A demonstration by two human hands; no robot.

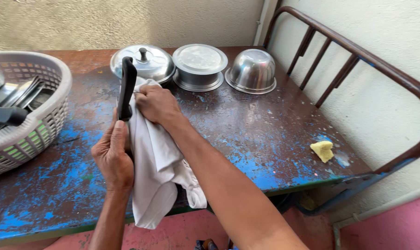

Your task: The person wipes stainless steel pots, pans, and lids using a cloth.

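Near table edge (265,185), cloth-wrapped handle (126,83).

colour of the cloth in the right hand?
White, plain. The cloth shows best in the head view, pressed by the right hand.

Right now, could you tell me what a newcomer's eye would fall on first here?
At centre, the left hand holds a black handle upright while the right hand presses a white cloth against it. Behind them, three steel vessels stand upside down on the worn blue table. A basket of utensils sits at the left, a yellow sponge at the right.
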